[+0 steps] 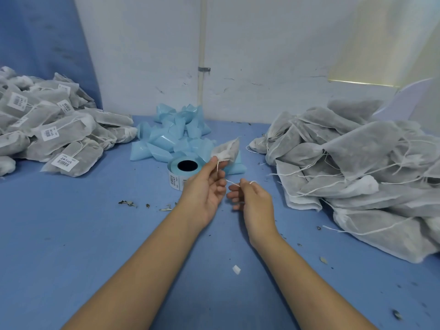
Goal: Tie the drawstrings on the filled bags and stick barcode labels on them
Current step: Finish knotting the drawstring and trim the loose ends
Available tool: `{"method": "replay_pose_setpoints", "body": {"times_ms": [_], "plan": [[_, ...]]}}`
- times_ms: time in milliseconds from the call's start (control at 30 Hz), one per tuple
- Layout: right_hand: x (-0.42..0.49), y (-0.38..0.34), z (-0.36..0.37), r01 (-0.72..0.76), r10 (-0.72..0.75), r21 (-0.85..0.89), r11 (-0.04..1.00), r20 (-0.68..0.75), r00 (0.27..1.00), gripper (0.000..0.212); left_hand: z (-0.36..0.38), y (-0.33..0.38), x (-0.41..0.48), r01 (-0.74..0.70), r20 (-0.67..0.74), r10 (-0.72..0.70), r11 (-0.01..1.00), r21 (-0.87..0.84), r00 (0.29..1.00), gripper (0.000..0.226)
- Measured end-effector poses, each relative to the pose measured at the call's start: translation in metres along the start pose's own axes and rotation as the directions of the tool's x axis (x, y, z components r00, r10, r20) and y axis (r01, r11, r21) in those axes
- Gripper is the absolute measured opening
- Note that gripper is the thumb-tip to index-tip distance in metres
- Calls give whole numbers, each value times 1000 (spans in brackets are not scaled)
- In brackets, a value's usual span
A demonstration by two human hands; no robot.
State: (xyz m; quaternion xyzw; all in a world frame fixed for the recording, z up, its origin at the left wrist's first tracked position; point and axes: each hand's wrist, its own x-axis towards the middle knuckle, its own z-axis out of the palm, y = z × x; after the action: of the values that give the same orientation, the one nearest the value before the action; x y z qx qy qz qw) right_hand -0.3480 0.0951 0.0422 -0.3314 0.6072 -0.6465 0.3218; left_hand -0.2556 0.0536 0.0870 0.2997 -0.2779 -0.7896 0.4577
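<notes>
Nonwoven bag held up beside the label roll. My left hand pinches its neck and my right hand pinches the drawstring. Knot unfinished, no label yet. Labelled pile on my left is done; untied heap on my right remains.

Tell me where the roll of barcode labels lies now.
In the head view, the label roll stands mid-table, just beyond the left hand and in front of the heap of blue paper pieces.
</notes>
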Motion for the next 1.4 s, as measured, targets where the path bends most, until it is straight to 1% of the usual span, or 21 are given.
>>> {"method": "replay_pose_setpoints", "body": {"times_ms": [67, 100, 133, 233, 267, 333, 367, 400, 467, 500, 567, 600, 667, 733, 833, 900, 1033, 1200, 1267, 1333, 1400], "plan": [[0, 2, -1, 20, -21, -20, 1000, -19, 1000, 18, -1, 3, 0, -25, 29, 24, 1000, 19, 999, 18], [1, 4, -2, 37, -41, -87, 996, -51, 998, 10, -1, 4, 0, -40, 47, 38, 999, 38, 998, 17], [0, 3, -1, 49, -62, -158, 986, -76, 995, 9, -2, 5, -1, -55, 64, 51, 997, 62, 997, 17], [-2, 4, -1, 70, -94, -260, 963, -79, 992, 53, -2, 6, -1, -93, 101, 80, 987, 128, 992, 21], [-3, 2, 0, 75, -101, -278, 958, -79, 992, 62, -3, 6, -1, -97, 103, 83, 984, 146, 991, 21], [-4, 1, 1, 85, -117, -295, 952, -93, 989, 69, -4, 5, -1, -107, 96, 90, 975, 195, 991, 20], [-4, 2, 1, 95, -128, -282, 955, -100, 987, 67, -4, 4, -1, -113, 91, 94, 967, 228, 991, 20], [-5, 1, 1, 104, -136, -257, 961, -109, 985, 58, -4, 3, 0, -118, 83, 99, 956, 268, 992, 21], [-6, -1, 0, 111, -129, -147, 983, -116, 985, 26, -5, 1, 0, -129, 71, 111, 920, 369, 991, 24], [-6, -4, -1, 99, -104, -59, 993, -102, 989, 13, -6, 0, -1, -140, 75, 119, 893, 427, 990, 26], [-6, -6, -3, 91, -89, 50, 995, -52, 995, 22, -5, -2, -2, -164, 97, 134, 848, 504, 986, 27], [-7, -7, -4, 100, -99, 69, 993, -22, 995, 25, -5, -3, -3, -169, 104, 134, 841, 513, 985, 27], [-8, -8, -3, 114, -116, 80, 990, 23, 993, 22, -4, -6, -4, -173, 114, 133, 839, 517, 985, 29], [-8, -8, -3, 107, -109, 86, 991, 20, 994, 16, -4, -9, -4, -189, 133, 139, 822, 538, 981, 33], [-5, -8, -5, 34, -38, 170, 985, 26, 999, 8, -4, -14, -5, -210, 184, 126, 791, 574, 975, 37], [-5, -8, -6, -1, -6, 205, 979, 36, 999, 10, -3, -16, -5, -207, 197, 111, 787, 581, 974, 39], [-4, -8, -7, -63, 73, 287, 956, -25, 997, 14, 1, -22, -7, -163, 201, 57, 812, 560, 978, 40], [-3, -11, -8, -83, 125, 393, 916, -83, 989, 18, 5, -24, -9, -14, 175, -72, 894, 447, 982, 30], [-4, -11, -7, -90, 141, 414, 906, -94, 986, 17, 6, -24, -9, 1, 174, -85, 900, 435, 981, 29], [-3, -11, -6, -94, 145, 426, 900, -88, 986, 8, 6, -26, -9, 3, 164, -82, 902, 431, 983, 27], [-2, -11, -7, -103, 144, 442, 891, -62, 988, 5, 5, -29, -8, 2, 120, -65, 886, 463, 991, 20]]}}
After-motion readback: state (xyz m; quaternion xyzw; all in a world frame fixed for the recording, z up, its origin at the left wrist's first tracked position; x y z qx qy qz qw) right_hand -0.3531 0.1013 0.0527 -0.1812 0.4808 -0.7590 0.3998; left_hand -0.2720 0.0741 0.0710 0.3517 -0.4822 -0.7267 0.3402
